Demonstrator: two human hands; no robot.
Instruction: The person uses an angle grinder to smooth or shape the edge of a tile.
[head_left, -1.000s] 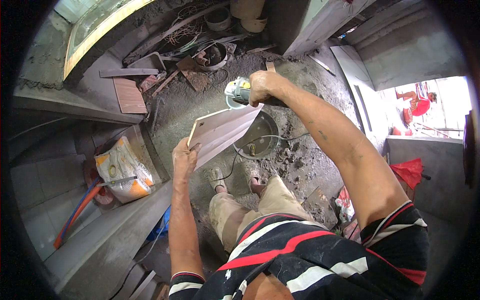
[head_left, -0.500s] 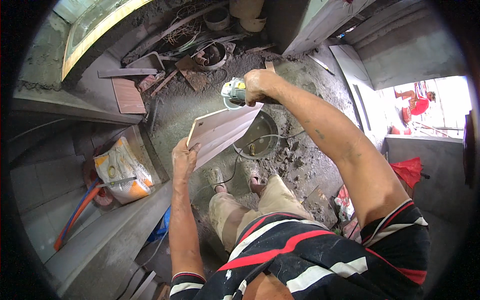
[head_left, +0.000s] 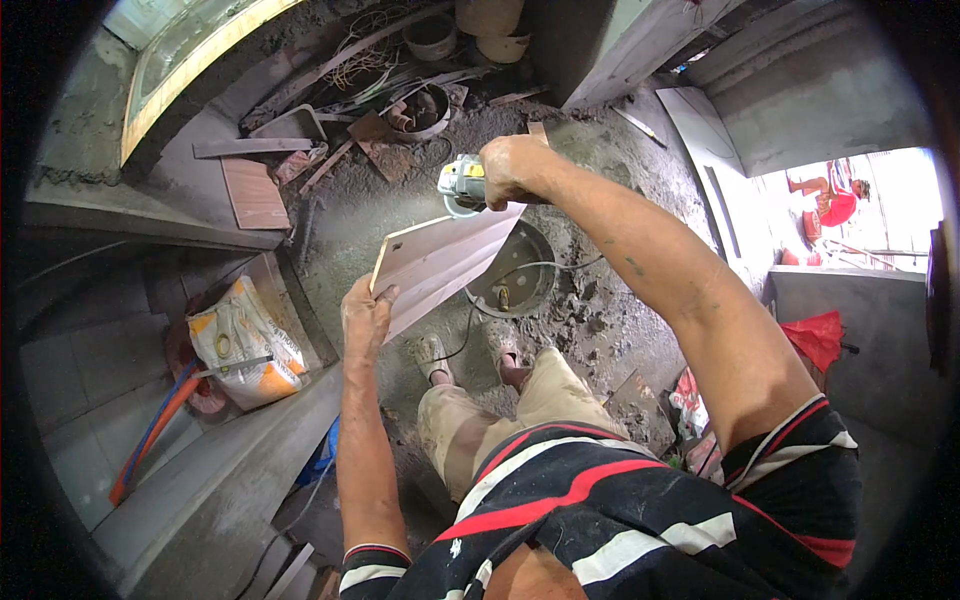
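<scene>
My left hand [head_left: 368, 312] grips the near left corner of a pale, wood-patterned tile [head_left: 440, 268], thumb on its upper face. The tile is held tilted in the air above the floor. My right hand [head_left: 515, 170] is wrapped round a grey and yellow angle grinder [head_left: 464, 184]. The grinder's disc sits at the tile's far edge, with a haze of dust to its left. Whether the disc bites into the tile at this instant I cannot make out. A dark cord [head_left: 540, 268] hangs below, across a round basin [head_left: 545, 285] of murky water.
Wet mortar covers the floor around my feet. A white and orange sack [head_left: 245, 340] lies at left beside a ledge. Another tile [head_left: 255, 193] leans at the back left, near scrap wood and buckets [head_left: 432, 38]. A person in red [head_left: 838, 205] is outside at right.
The grinder and my right hand have shifted slightly left. The tile has moved a little left too, and the dust haze beside the disc looks wider.
</scene>
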